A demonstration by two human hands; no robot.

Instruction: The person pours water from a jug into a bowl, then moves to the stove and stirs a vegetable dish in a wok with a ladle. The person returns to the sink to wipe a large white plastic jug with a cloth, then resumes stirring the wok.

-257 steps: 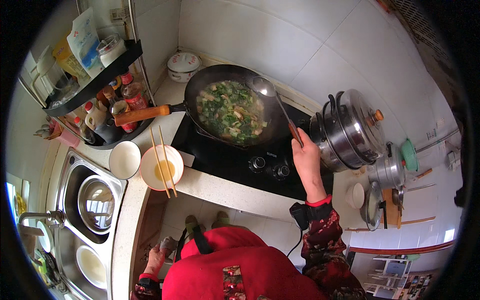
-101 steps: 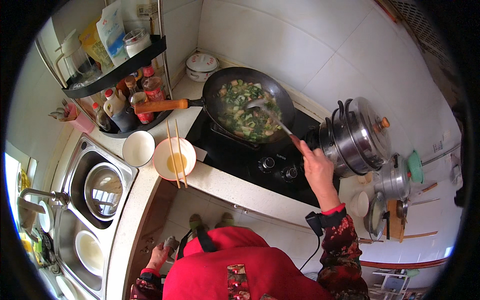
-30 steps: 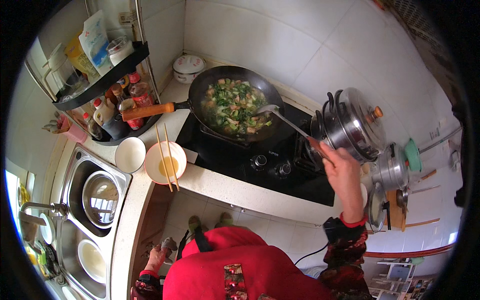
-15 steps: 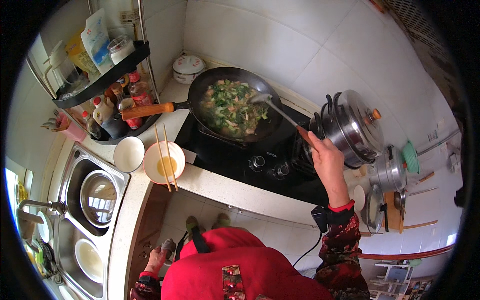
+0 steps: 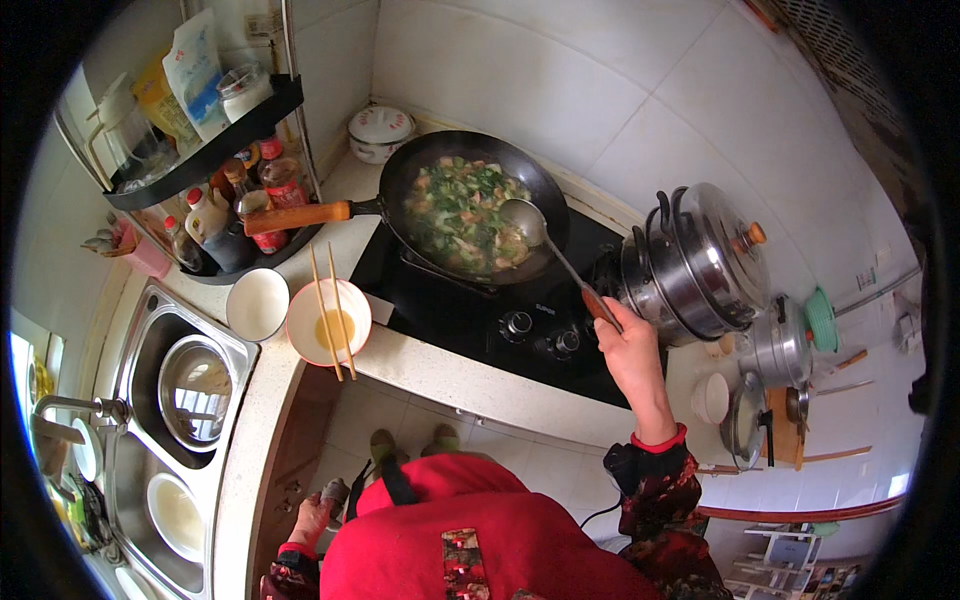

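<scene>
My right hand point(image 5: 630, 355) is closed round the wooden grip of a metal ladle point(image 5: 560, 258). The ladle's round bowl rests in the right side of a dark wok point(image 5: 556, 190), among chopped greens and pale pieces in liquid point(image 5: 462, 215). The wok sits on a black glass cooktop point(image 5: 440, 318), its wooden handle point(image 5: 300, 217) pointing left. Low beside the cabinet, my left hand point(image 5: 312, 518) has its fingers curled by a small grey object point(image 5: 335, 492); what it holds I cannot make out.
Left of the cooktop stand a white bowl point(image 5: 257, 305) and a bowl with yellowish liquid point(image 5: 312, 325), chopsticks point(image 5: 327, 300) across it. Beyond are a bottle rack point(image 5: 215, 140) and a double sink point(image 5: 230, 400). Stacked steel pots point(image 5: 690, 260) stand right of the wok.
My right hand has come nearer to me and slightly left. The ladle's bowl has turned and sits a little lower in the wok. My left hand has barely moved.
</scene>
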